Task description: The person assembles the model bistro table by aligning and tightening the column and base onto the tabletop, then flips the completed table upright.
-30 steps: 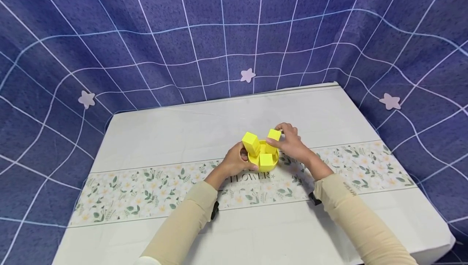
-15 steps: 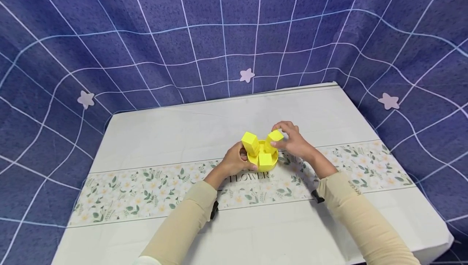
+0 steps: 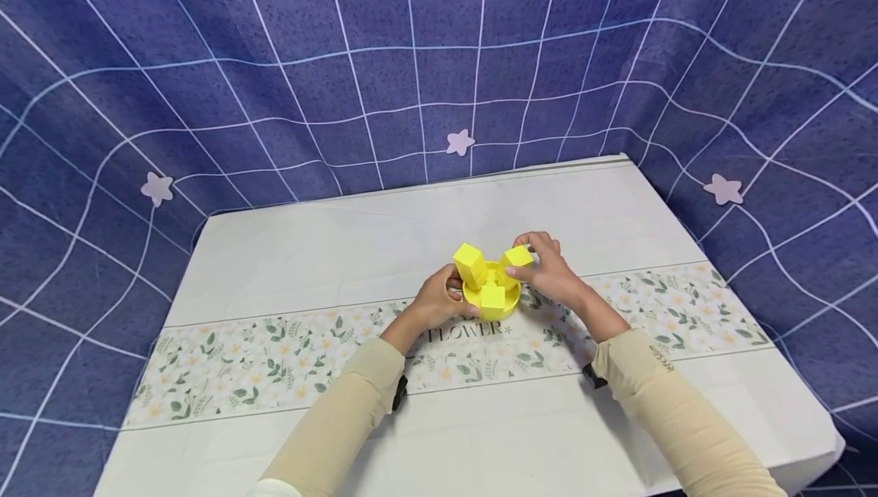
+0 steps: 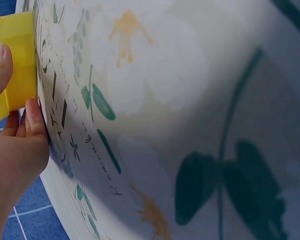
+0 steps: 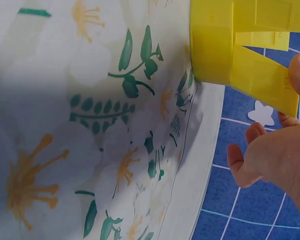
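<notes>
A round yellow tub [image 3: 509, 308] stands on the table, and yellow rectangular blocks rise out of it. The left hand [image 3: 435, 301] grips the tub's left side, its thumb at the front; the left wrist view shows fingers low on the yellow wall [image 4: 22, 60]. The left block [image 3: 469, 262] stands tall beside that hand, and a shorter-looking front block [image 3: 492, 298] is nearest the person. On the right, the right hand [image 3: 552, 276] pinches the top of a block [image 5: 270, 82] between thumb and fingers. That block leans outward over the rim in the right wrist view.
A white tablecloth [image 3: 329, 253] with a floral band [image 3: 274, 352] and printed lettering covers the table. Behind and at both sides hangs a blue curtain [image 3: 384, 62] with white grid lines and stars. The table's right edge lies beyond the right forearm.
The right hand has tipped the right block outward, its top shifting slightly right. The front block has shifted a little left relative to the others. The left hand keeps its hold on the tub.
</notes>
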`<state>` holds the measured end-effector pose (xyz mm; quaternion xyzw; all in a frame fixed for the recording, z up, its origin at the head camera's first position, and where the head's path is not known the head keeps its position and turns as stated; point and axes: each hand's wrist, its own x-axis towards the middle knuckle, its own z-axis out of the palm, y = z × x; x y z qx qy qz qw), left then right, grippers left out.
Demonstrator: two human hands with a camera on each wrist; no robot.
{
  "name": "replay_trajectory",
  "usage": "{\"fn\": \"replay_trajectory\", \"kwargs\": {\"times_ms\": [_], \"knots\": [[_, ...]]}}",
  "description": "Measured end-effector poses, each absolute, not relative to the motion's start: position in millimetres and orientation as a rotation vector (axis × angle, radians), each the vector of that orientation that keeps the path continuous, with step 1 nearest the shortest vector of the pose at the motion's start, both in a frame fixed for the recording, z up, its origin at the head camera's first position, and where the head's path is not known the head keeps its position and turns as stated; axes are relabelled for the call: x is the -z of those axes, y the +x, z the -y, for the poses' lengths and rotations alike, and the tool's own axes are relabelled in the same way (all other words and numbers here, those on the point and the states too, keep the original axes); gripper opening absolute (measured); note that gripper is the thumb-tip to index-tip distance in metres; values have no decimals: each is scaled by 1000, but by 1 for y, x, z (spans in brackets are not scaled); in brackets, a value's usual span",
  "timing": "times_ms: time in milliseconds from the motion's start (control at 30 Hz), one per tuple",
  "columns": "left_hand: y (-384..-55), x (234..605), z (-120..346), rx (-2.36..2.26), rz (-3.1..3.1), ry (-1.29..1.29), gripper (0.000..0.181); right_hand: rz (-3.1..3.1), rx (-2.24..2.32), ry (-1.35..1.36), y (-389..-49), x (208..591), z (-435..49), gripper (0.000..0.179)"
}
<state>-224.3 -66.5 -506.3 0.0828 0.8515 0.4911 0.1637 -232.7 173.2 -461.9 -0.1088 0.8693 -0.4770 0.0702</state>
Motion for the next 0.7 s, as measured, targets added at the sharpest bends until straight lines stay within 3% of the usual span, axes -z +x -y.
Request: {"fn": "replay_trajectory", "kwargs": {"times_ms": [700], "knots": [[-221, 508, 69, -1454, -2401, 256, 74, -2596, 1437, -339, -232, 461, -177, 41]]}}
